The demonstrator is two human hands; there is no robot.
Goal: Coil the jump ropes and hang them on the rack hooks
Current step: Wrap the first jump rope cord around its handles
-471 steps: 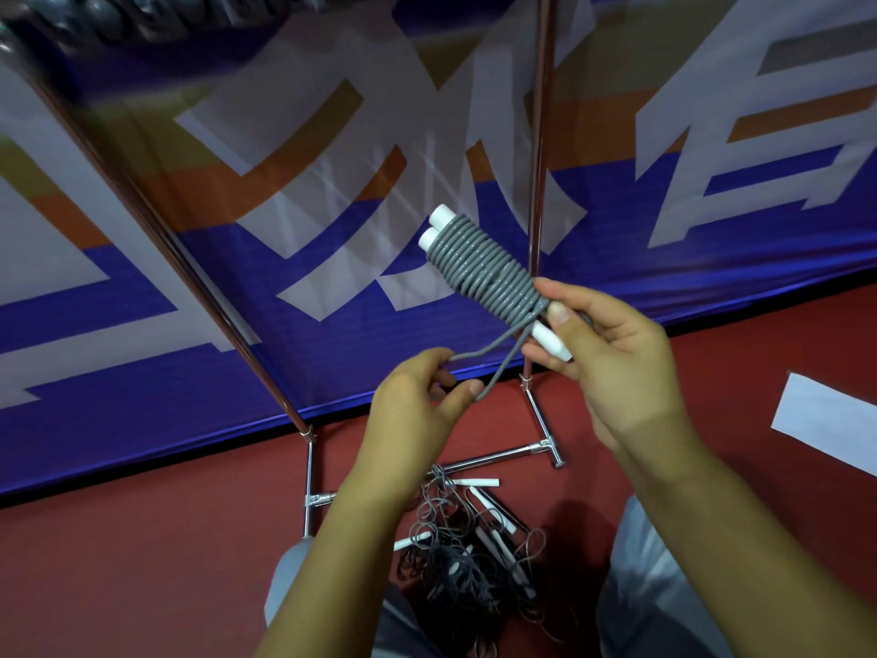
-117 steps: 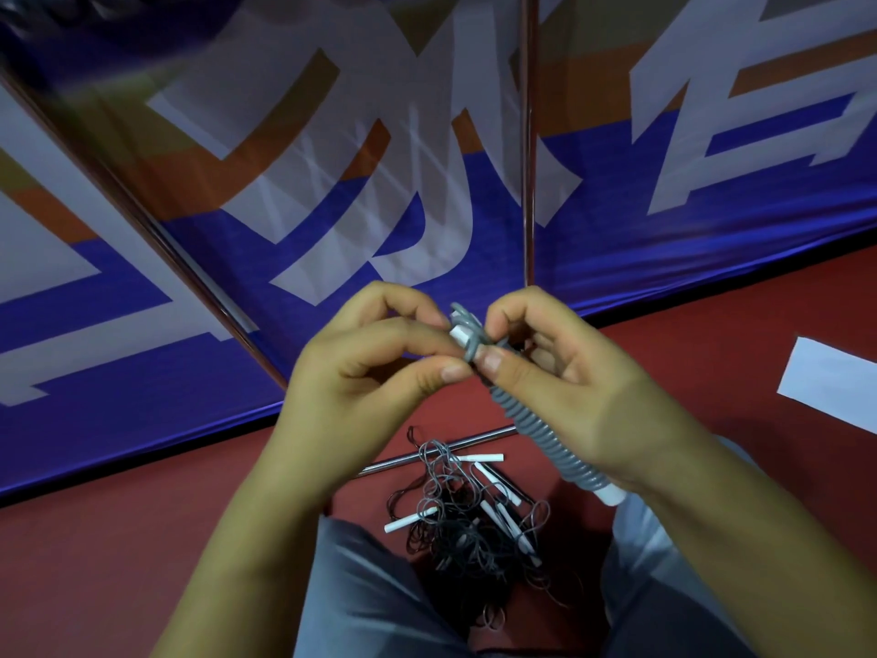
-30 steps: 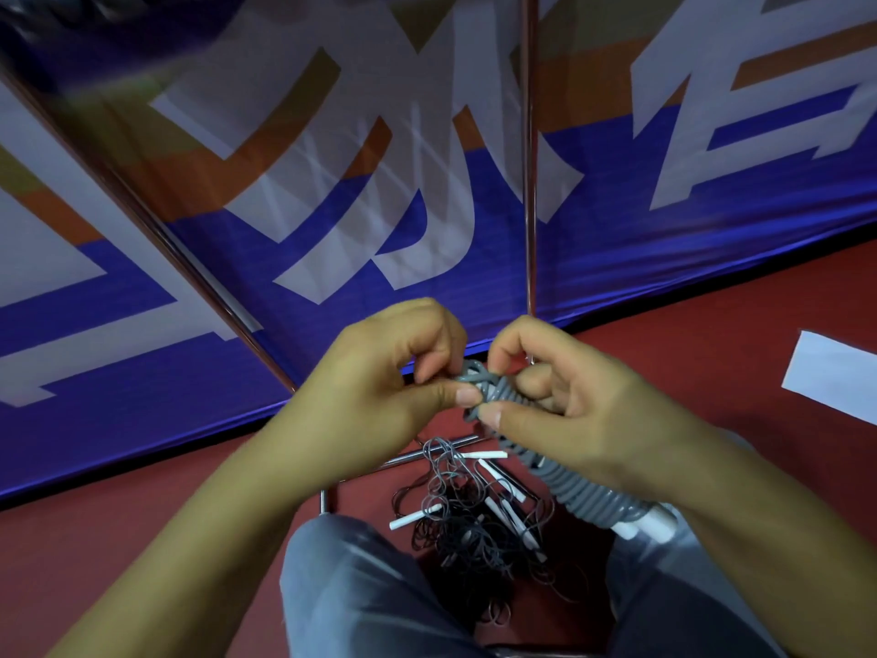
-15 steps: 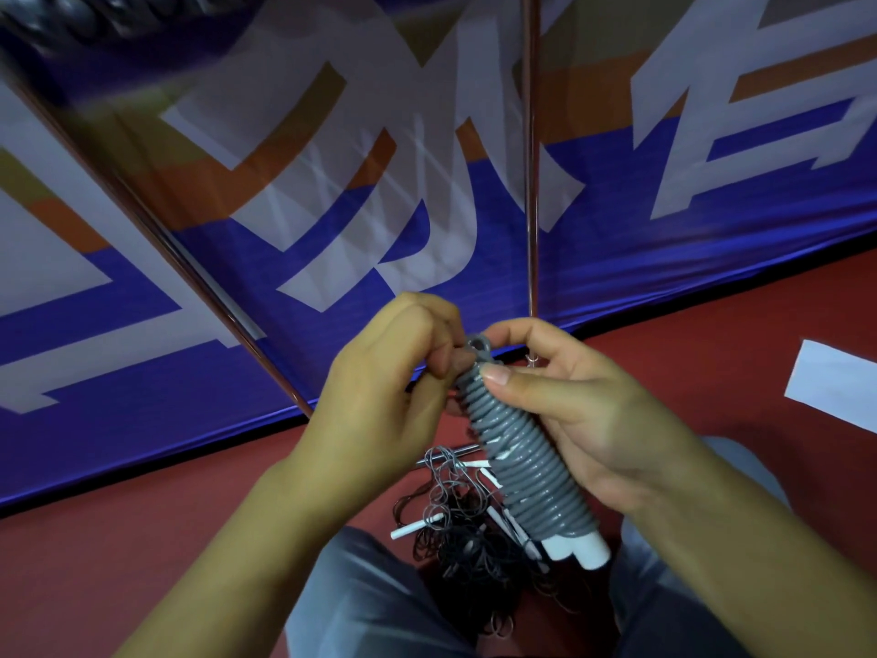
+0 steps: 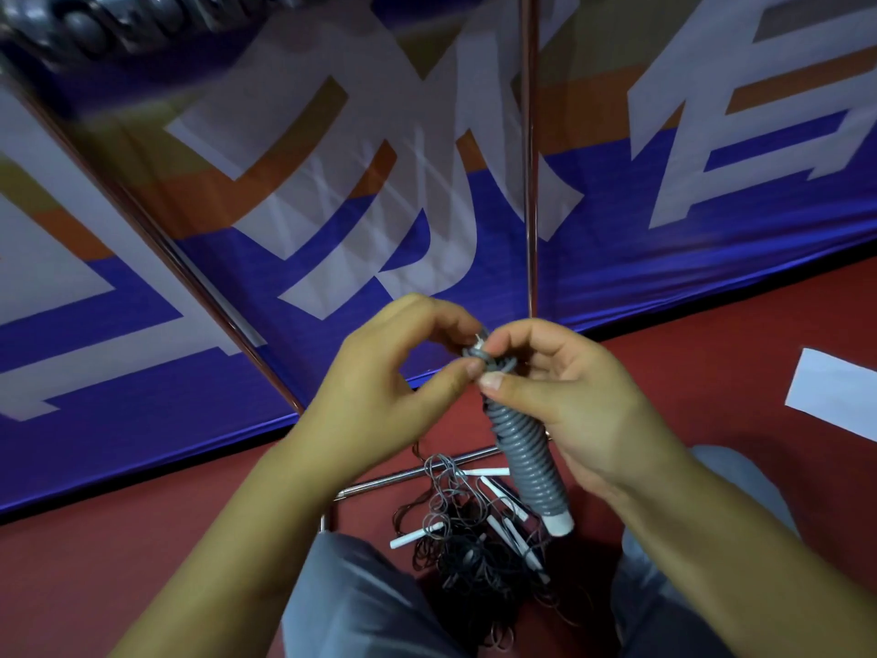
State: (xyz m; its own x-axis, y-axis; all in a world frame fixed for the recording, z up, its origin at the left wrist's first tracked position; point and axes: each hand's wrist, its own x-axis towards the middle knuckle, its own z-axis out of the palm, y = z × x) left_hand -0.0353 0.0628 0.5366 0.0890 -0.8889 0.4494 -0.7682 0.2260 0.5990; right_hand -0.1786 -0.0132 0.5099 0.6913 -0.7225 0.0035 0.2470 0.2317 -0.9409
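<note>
A grey jump rope wound tightly round its white handles forms a coiled bundle (image 5: pixel 529 460) that hangs tilted between my hands, white handle end down. My right hand (image 5: pixel 576 401) grips its upper part, thumb pressed on the top turns. My left hand (image 5: pixel 384 396) pinches the loose rope end at the top of the bundle with thumb and fingers. A tangle of dark jump ropes with white handles (image 5: pixel 474 539) lies on the red floor between my knees. The rack's metal poles (image 5: pixel 530 182) rise ahead; coiled ropes (image 5: pixel 142 16) hang blurred at the upper left.
A blue, white and orange banner (image 5: pixel 712 206) hangs behind the rack. The rack's base bar (image 5: pixel 417 472) lies on the red floor by the tangle. A slanted pole (image 5: pixel 156 239) crosses the left side. A white sheet (image 5: pixel 835 396) lies on the floor at right.
The bundle has swung more upright and lower in my right hand. My left fingers have shifted onto the rope end at its top, working it against the coils.
</note>
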